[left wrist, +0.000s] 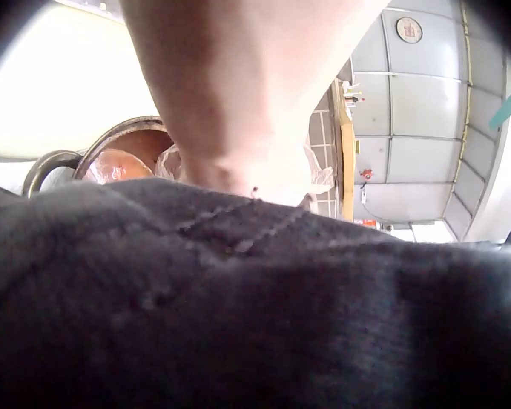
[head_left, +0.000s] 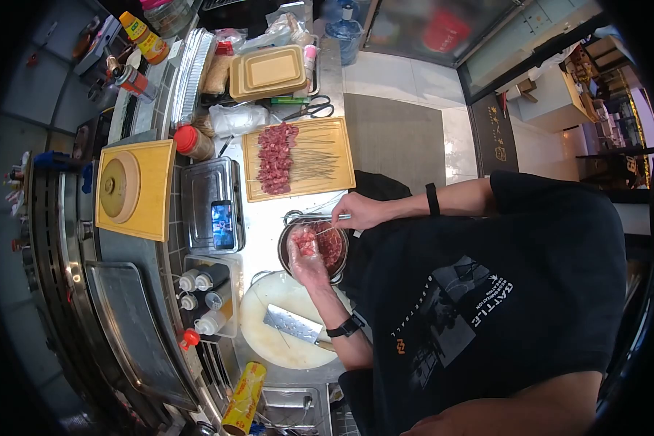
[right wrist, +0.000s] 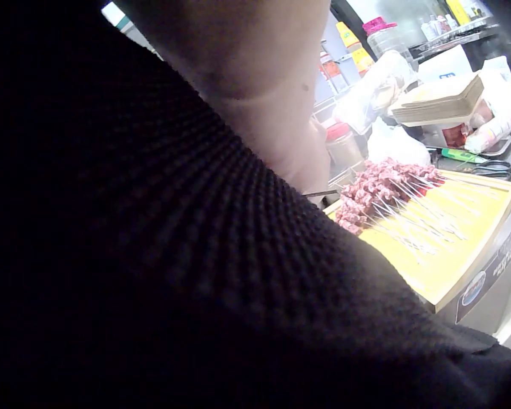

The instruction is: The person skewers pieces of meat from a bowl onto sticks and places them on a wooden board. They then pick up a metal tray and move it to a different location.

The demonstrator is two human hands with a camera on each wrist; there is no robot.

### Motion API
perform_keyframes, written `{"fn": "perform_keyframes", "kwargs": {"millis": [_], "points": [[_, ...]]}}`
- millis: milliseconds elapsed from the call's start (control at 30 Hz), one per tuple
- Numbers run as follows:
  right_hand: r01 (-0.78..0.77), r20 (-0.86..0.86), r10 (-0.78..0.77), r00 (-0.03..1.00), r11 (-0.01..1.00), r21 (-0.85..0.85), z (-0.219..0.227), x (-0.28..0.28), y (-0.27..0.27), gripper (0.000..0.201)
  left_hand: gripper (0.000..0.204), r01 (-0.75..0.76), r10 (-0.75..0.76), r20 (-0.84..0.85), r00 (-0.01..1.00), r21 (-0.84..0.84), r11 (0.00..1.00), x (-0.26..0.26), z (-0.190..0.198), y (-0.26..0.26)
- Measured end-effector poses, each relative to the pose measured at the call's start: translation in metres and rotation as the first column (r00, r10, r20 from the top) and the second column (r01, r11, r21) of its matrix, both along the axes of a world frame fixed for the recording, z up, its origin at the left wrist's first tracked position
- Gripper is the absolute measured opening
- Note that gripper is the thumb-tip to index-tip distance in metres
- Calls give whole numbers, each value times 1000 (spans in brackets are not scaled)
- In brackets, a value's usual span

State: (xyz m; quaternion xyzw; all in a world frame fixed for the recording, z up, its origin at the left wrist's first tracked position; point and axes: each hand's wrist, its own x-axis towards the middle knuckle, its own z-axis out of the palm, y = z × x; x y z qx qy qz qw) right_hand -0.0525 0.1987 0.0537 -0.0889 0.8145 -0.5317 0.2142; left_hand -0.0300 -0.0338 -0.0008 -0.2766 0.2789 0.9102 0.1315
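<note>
My left hand (head_left: 307, 265), in a clear plastic glove, is over a metal pot (left wrist: 111, 141) and holds pieces of raw red meat (head_left: 306, 240) in its fingers. More raw meat (head_left: 333, 248) lies in the pot. Beside it, my bare right hand (head_left: 362, 211) pinches a thin skewer (head_left: 326, 229) whose far end points at the meat in the left hand. The tip is hard to make out. Beyond the pot, a yellow board (head_left: 334, 186) bears a row of finished meat skewers (head_left: 275, 160). Sleeves and forearms cover most of both wrist views.
A round cutting board (head_left: 258, 338) with a cleaver (head_left: 292, 323) is beside the pot. A phone (head_left: 222, 224) rests on a metal lidded tray (head_left: 195, 182). Squeeze bottles (head_left: 212, 321), scissors (head_left: 318, 107) and stacked tan trays (head_left: 269, 71) surround the work area.
</note>
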Motion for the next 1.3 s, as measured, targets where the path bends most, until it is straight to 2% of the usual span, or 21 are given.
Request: {"fn": "perform_keyframes", "kwargs": {"millis": [233, 433, 533, 633, 733, 933, 1133, 1300], "points": [[25, -20, -25, 999, 1000, 7, 1, 1, -3, 10, 26, -7, 8, 57, 998, -13, 1000, -2, 9, 7], [42, -17, -41, 999, 997, 62, -2, 3, -7, 13, 28, 58, -57, 15, 998, -8, 998, -4, 9, 11], [59, -67, -56, 996, 997, 41, -11, 6, -8, 14, 29, 61, -61, 15, 998, -18, 998, -4, 13, 12], [24, -85, -20, 996, 999, 49, -12, 3, -7, 15, 29, -20, 16, -65, 998, -54, 998, -3, 0, 7], [1, -24, 0, 1000, 998, 68, -1, 0, -4, 12, 30, -85, 86, -47, 995, 23, 996, -3, -4, -3], [-7, -29, 9, 1000, 997, 77, 2, 0, -5, 11, 29, -44, 43, 38, 998, 29, 999, 1, -4, -3], [9, -27, -6, 1000, 996, 87, -3, 0, -7, 10, 29, 29, -28, -32, 999, 32, 999, 2, -1, 4], [8, -2, -8, 1000, 995, 102, -5, -4, 0, 11, 36, 49, -52, -55, 997, -54, 997, 3, 7, 1]]}}
